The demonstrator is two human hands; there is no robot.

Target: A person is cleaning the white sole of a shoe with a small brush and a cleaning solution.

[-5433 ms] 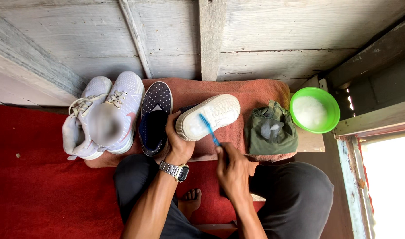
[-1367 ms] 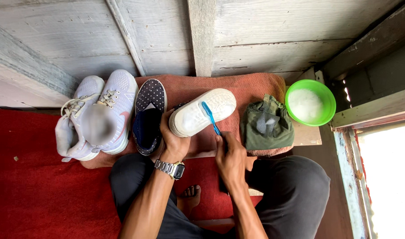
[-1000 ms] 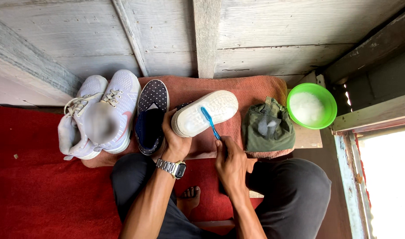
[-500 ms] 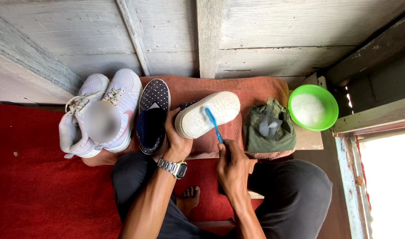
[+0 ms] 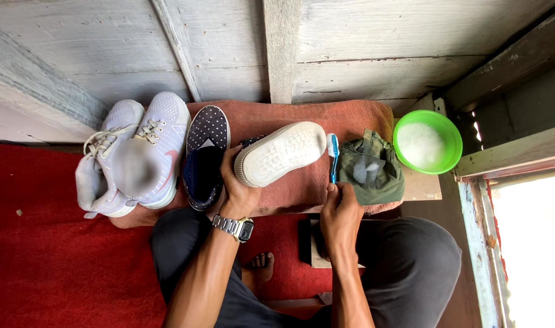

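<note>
My left hand (image 5: 236, 189) grips a dark shoe turned over, so its white sole (image 5: 282, 153) faces up over the reddish towel (image 5: 302, 118). A blue toothbrush (image 5: 333, 157) stands in my right hand (image 5: 340, 209), its white bristle head just right of the sole's toe and apart from it. A metal watch (image 5: 234, 228) is on my left wrist.
The matching dark dotted shoe (image 5: 205, 155) lies left of my left hand, beside a pair of white sneakers (image 5: 135, 155). A crumpled green cloth (image 5: 371, 169) and a green bowl (image 5: 428, 142) of white foam sit to the right. Red carpet (image 5: 53, 267) covers the floor; grey plank wall behind.
The toothbrush has come off the white sole and moved right, now held more upright beside the toe. My left hand keeps holding the shoe.
</note>
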